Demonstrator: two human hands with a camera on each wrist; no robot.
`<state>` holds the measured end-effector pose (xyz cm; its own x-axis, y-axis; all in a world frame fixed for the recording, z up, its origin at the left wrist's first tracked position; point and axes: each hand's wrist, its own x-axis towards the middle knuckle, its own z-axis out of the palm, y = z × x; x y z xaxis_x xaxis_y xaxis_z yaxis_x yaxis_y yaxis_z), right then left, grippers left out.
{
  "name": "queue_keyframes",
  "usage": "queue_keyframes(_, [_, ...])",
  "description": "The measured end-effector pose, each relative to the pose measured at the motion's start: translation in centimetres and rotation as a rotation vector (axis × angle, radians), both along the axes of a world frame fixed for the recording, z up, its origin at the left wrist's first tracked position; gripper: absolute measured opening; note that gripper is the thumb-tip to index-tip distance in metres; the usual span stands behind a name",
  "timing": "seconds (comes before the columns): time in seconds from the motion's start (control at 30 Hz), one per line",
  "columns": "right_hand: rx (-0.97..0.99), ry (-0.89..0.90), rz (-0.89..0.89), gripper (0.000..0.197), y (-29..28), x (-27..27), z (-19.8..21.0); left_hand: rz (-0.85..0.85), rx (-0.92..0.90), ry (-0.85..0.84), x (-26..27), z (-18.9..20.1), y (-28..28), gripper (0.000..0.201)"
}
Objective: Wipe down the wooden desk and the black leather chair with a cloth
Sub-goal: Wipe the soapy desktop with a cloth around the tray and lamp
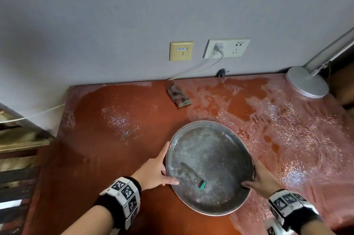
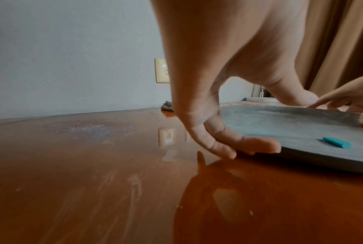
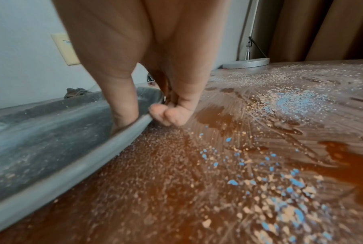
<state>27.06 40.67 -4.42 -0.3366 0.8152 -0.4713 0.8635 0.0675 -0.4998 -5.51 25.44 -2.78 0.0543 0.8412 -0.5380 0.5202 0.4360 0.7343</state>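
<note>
A round grey metal tray [image 1: 207, 125] sits in the middle of the red-brown wooden desk [image 1: 118, 158]. A small teal piece [image 1: 202, 185] lies in it. My left hand [image 1: 165, 170] grips the tray's left rim, thumb on the inside, index finger along the edge, the other fingers [image 2: 222, 149] curled under it. My right hand [image 1: 255, 177] grips the right rim, thumb inside and fingers [image 3: 172, 115] curled below. A folded brown cloth [image 1: 179, 95] lies by the wall, held by neither hand. Crumbs, blue specks and wet smears cover the desk's right half. The chair is out of sight.
A silver lamp base [image 1: 307, 82] stands in the back right corner, with a brown curtain behind it. On the wall are a beige plate [image 1: 181, 51] and a white socket [image 1: 227, 48] with a plugged cable. Stacked wooden boards lie left of the desk.
</note>
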Motion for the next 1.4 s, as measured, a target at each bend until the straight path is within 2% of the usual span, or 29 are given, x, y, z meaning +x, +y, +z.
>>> queue_keyframes(0.27, [-0.039, -0.063, 0.022, 0.106, 0.6, -0.2, -0.3, 0.053, -0.021, -0.022, 0.0, 0.4, 0.2, 0.120])
queue_keyframes(0.37, [0.013, -0.226, 0.102, 0.112, 0.9, -1.2, 1.0, 0.070, -0.019, -0.001, -0.3, 0.4, 0.3, 0.118])
queue_keyframes(0.43, [0.132, -0.326, 0.125, 0.114, 1.8, -2.8, 2.4, 0.121, 0.000, 0.017, -0.8, 0.4, 0.3, 0.116])
queue_keyframes(0.53, [0.267, -0.274, 0.208, 0.099, 4.4, -7.4, 4.5, 0.276, 0.059, 0.099, -2.4, 0.6, 0.1, 0.108])
queue_keyframes(0.7, [0.398, -0.224, 0.452, 0.050, 9.1, -18.8, 5.3, 0.481, 0.113, 0.483, -6.7, 0.4, -2.9, 0.091])
queue_keyframes(0.8, [0.430, -0.184, 0.495, 0.039, 11.9, -25.9, 4.5, 0.575, 0.046, 0.671, -9.2, -0.1, -5.8, 0.092])
queue_keyframes(0.87, [0.395, -0.146, 0.521, 0.038, 13.6, -29.7, 3.7, 0.649, -0.010, 0.711, -10.9, -0.2, -7.5, 0.097])
queue_keyframes(0.97, [0.367, -0.283, 0.612, 0.044, 15.0, -33.2, 1.9, 0.698, -0.127, 0.722, -13.0, -0.5, -9.4, 0.102])
queue_keyframes(1.03, [0.379, -0.345, 0.611, 0.040, 15.3, -34.5, 1.3, 0.671, -0.197, 0.718, -13.9, -0.9, -10.2, 0.105])
queue_keyframes(1.1, [0.395, -0.348, 0.579, 0.032, 15.2, -35.2, 1.6, 0.659, -0.237, 0.699, -14.3, -1.3, -10.6, 0.107])
queue_keyframes(1.17, [0.396, -0.306, 0.589, 0.034, 14.1, -35.8, 2.0, 0.667, -0.269, 0.671, -14.5, -1.4, -10.6, 0.111])
queue_keyframes(1.23, [0.405, -0.224, 0.718, 0.045, 10.8, -36.2, 2.2, 0.672, -0.292, 0.653, -14.8, -1.5, -10.2, 0.115])
queue_keyframes(1.4, [0.424, 0.100, 1.424, 0.055, -2.8, -35.4, 1.1, 0.664, -0.345, 0.583, -15.7, -1.6, -9.0, 0.126])
